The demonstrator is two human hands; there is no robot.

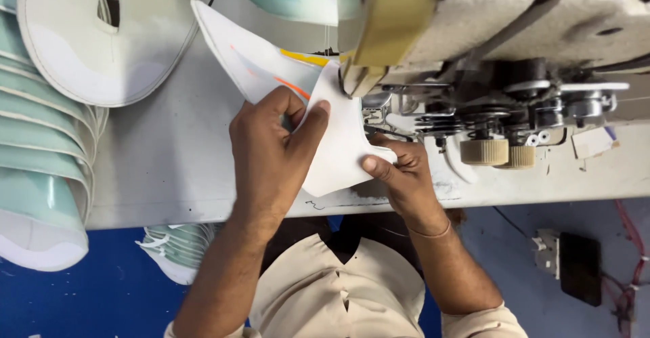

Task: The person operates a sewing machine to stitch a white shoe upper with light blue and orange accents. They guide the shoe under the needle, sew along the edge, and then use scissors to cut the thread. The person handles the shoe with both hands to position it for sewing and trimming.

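Observation:
A white shoe-upper piece point(271, 64) with orange and yellow marks lies bent on the table under the head of a sewing machine point(487, 47). My left hand point(271, 155) pinches its folded white middle between thumb and fingers. My right hand point(399, 172) grips the piece's lower right tab, just below the needle area point(376, 104). Both hands sit at the table's near edge.
A fanned stack of white and pale green shoe pieces point(40, 135) fills the left side, with a round white piece point(101, 40) on top. More pieces point(177, 248) hang below the table edge. A black box and cables point(579, 267) lie on the blue floor.

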